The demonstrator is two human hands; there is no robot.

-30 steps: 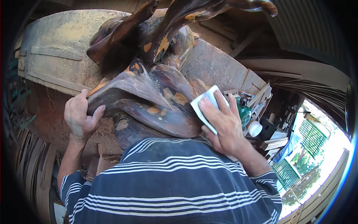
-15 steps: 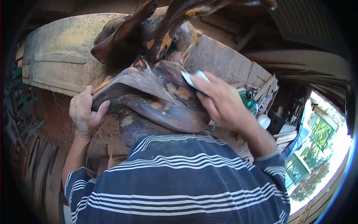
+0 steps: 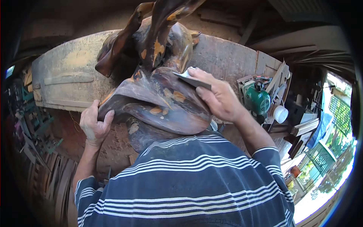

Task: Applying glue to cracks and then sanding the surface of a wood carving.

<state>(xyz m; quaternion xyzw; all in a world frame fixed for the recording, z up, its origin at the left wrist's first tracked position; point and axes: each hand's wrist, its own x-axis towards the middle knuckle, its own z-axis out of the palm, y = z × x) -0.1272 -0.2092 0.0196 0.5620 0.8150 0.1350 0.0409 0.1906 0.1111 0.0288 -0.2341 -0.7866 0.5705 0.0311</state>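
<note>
A large, dark, glossy wood carving (image 3: 155, 92) with twisting folds and orange-yellow patches stands against my front. My left hand (image 3: 93, 123) grips its left projecting edge, thumb on the near side and fingers over the rim. In my right hand (image 3: 223, 98) is a folded piece of sandpaper (image 3: 193, 80), grey on one face and whitish on the other. The sandpaper lies at the upper right of the carving's near fold, by its surface; full contact cannot be made out. Part of the carving's underside is hidden by my striped shirt.
Behind the carving runs a worn wooden workbench (image 3: 72, 62). At its right end are a green motor (image 3: 258, 99), a white cup-like container (image 3: 280, 113) and wood scraps. Wooden strips (image 3: 56, 181) stand at lower left. Bright daylight enters through the opening at right.
My right hand has shifted slightly with the sandpaper, which now lies flatter and shows its grey face. The view has turned a little; my left hand keeps its hold on the carving.
</note>
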